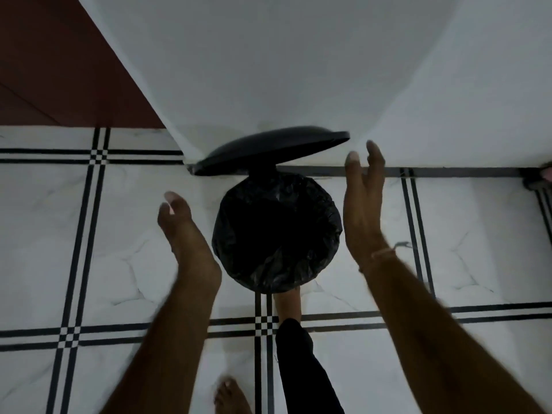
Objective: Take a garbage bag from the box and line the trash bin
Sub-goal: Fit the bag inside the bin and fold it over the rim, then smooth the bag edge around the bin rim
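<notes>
A round trash bin stands on the floor against the white wall, its mouth covered by a crinkled black garbage bag [277,231] folded over the rim. The bin's black lid [268,149] is tilted up behind it. My left hand [182,231] hovers to the left of the bin, fingers apart, holding nothing. My right hand [363,201] is raised to the right of the bin, fingers spread, also empty. Neither hand touches the bag. A bare foot [288,303] in a black trouser leg rests at the bin's front base.
White marble-look floor tiles [134,258] with black line borders surround the bin. A white wall [298,70] rises behind it, with a dark red door or panel [59,61] at top left. My other bare foot [230,395] is at the bottom.
</notes>
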Tool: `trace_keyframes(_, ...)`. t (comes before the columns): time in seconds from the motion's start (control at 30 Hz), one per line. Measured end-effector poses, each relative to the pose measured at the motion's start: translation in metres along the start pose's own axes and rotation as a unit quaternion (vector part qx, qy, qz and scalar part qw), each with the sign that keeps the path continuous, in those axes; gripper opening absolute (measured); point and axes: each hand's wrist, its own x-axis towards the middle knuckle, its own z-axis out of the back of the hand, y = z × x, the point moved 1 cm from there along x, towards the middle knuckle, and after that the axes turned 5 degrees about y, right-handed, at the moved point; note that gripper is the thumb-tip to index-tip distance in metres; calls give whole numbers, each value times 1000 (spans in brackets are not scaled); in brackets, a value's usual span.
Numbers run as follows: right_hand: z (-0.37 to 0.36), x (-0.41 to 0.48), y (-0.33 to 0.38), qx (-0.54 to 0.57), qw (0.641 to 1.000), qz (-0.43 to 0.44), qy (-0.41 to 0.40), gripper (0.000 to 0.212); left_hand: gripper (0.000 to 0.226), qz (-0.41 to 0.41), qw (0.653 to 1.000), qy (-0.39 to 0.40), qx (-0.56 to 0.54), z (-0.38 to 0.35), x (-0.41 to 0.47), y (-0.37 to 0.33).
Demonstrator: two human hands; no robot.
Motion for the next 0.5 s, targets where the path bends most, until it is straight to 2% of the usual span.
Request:
trace_keyframes(0.1,-14,28,51,-64,994,12,84,52,75,-65,988,129,46,-23,-6,-46)
trace_keyframes(0.17,-19,33,63,-147,982,-6,119,50,65,-69,977,175,104,-31,-13,-60)
trace_keyframes(0.23,-19,28,64,-223,967,-17,125,57,49,-72,969,186,147,-31,-19,-63)
trace_keyframes(0.3,-16,18,60,-284,951,-1,126,66,56,-77,959,189,195,-22,-32,-59)
trace_keyframes(0.4,-8,1,39,-323,938,27,125,63,44,-120,946,168,249,-3,-43,-35)
trace_keyframes(0.43,-5,-6,26,-323,938,35,119,61,45,-132,943,166,257,2,-45,-23)
trace_keyframes(0.5,0,-23,-1,-302,946,44,107,62,63,-148,933,180,275,9,-47,4)
